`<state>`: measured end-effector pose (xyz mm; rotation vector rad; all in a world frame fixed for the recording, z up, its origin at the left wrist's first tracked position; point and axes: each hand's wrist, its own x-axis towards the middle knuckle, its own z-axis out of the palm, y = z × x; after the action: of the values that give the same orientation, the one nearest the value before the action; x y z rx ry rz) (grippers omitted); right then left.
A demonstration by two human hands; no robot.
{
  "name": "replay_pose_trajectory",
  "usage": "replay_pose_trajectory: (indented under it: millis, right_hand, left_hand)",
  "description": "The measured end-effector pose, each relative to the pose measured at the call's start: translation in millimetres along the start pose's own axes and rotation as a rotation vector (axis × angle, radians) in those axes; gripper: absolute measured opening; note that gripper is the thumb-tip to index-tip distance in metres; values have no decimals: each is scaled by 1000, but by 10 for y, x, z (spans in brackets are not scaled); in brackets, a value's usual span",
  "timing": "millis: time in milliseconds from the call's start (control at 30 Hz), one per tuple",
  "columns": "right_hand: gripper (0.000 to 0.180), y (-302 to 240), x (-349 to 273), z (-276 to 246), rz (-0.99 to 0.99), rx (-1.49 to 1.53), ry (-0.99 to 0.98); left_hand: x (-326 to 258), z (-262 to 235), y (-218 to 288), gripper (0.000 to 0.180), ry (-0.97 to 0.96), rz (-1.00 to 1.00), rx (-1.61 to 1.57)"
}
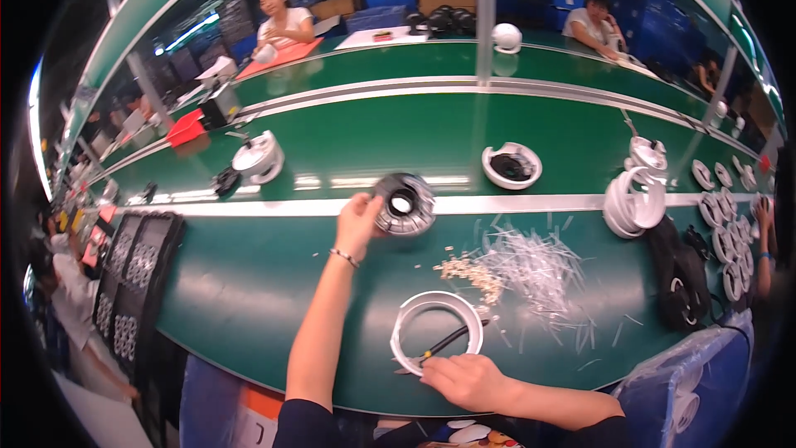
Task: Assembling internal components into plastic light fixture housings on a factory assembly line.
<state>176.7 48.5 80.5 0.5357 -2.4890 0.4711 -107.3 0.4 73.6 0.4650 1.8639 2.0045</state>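
Note:
My left hand [359,222] is raised above the green bench, its fingers closed on the rim of a dark round housing [406,204] with a hole in its centre. Near the front edge, my right hand [469,382] pinches the near rim of a white plastic ring [476,325] resting on the bench. Inside and under that ring lies a hand tool with black and yellow handles [448,341], partly hidden. Beyond the ring are a heap of small cream-coloured pieces [474,275] and a pile of clear thin strips [535,270].
White round housings stand on the far strip, one left [259,158] and one with black contents [512,166]. White rings [635,202] are stacked at right, near a black bag-like item [676,274]. A black tray [137,282] of parts sits left. Co-workers sit across.

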Motion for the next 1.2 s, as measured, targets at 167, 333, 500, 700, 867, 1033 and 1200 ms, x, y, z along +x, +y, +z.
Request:
replay_pose_trajectory:
  millis: [167, 333, 500, 700, 867, 1033, 1200]
  right_hand:
    - [22, -8, 165, 189, 189, 103, -191]
    - [93, 31, 602, -172, 434, -30, -267]
    - [118, 151, 439, -79, 535, 118, -417]
    - [116, 134, 505, -107, 539, 99, -338]
    - [110, 228, 557, -213, 581, 108, -177]
    - [111, 379, 414, -267, 707, 198, 231]
    - [114, 477, 326, -178, 667, 690, 526]
  left_hand:
    - [-577, -318, -247, 12, 21, 30, -237]
    - [-784, -391, -103, 10, 172, 108, -279]
    - [-865, -306, -171, 9, 37, 87, -333]
    - [-928, -181, -67, 12, 55, 9, -505]
    - [-938, -287, 1, 20, -116, -229, -854]
    - [-1058, -93, 35, 30, -190, -298, -833]
    - [-1240, 106, 122, 26, -100, -249, -622]
